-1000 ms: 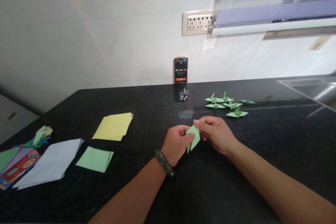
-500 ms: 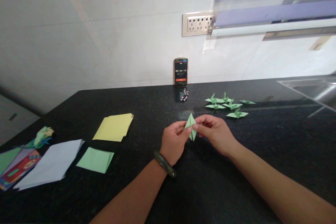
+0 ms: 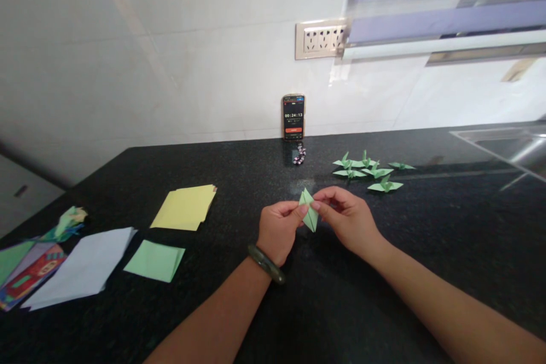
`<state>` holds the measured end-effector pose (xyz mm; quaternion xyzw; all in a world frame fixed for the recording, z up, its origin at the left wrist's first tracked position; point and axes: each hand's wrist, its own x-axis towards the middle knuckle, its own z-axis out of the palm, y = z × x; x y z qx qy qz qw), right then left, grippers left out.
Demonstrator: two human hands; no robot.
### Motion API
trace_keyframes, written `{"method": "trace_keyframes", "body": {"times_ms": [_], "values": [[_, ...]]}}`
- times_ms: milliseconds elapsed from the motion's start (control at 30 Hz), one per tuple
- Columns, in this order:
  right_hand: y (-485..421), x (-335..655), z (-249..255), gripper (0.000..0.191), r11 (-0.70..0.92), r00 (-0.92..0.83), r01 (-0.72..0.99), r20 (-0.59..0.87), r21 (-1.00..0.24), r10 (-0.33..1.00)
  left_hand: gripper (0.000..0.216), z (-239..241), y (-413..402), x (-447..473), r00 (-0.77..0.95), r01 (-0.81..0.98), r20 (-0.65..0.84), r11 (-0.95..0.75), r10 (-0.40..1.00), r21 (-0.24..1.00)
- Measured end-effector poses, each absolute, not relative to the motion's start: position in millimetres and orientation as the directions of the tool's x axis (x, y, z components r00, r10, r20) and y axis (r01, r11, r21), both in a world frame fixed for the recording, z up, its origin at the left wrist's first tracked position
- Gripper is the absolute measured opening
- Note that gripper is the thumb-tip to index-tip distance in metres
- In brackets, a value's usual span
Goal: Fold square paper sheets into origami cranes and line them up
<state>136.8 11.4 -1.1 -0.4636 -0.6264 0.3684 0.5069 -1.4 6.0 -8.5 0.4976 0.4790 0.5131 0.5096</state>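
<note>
A small folded piece of light green paper [image 3: 309,211], diamond-shaped with a point up, is held just above the black countertop [image 3: 426,227]. My left hand [image 3: 278,230], with a dark bangle on its wrist, pinches the paper's left side. My right hand [image 3: 347,219] pinches its right side with thumb and fingers closed. Several finished green paper cranes [image 3: 367,170] lie a little beyond my right hand.
A phone [image 3: 293,116] with a running timer leans on the wall, beads [image 3: 300,154] before it. At left lie stacks of yellow paper [image 3: 184,207], green paper [image 3: 154,260] and pale blue paper [image 3: 81,265], plus coloured sheets [image 3: 23,270]. A sink [image 3: 507,145] is far right.
The folded paper turned from hanging point-down to standing upright between both hands. Both hands shifted slightly away from me. The timer advanced one second.
</note>
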Motion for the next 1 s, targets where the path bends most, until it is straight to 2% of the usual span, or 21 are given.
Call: {"method": "trace_keyframes", "body": {"times_ms": [233, 433, 600, 1000], "values": [[10, 138, 1, 0.005, 0.394, -0.089, 0.303, 0.386, -0.868, 0.918, 0.024, -9, 6, -2, -0.005, -0.010, 0.041, -0.041, 0.999, 0.999], [12, 138, 3, 0.006, 0.371, -0.086, 0.357, 0.366, -0.857, 0.927, 0.023, -4, 3, -1, 0.025, -0.015, 0.043, -0.043, 0.999, 0.999], [9, 137, 5, 0.010, 0.321, -0.102, 0.337, 0.305, -0.885, 0.947, 0.027, 0, 2, 0, 0.048, -0.095, 0.077, -0.072, 0.996, 0.993], [8, 134, 3, 0.008, 0.269, -0.148, 0.157, 0.246, -0.950, 0.958, 0.015, 2, 2, 4, -0.051, -0.197, -0.014, 0.004, 0.999, 0.980]]}}
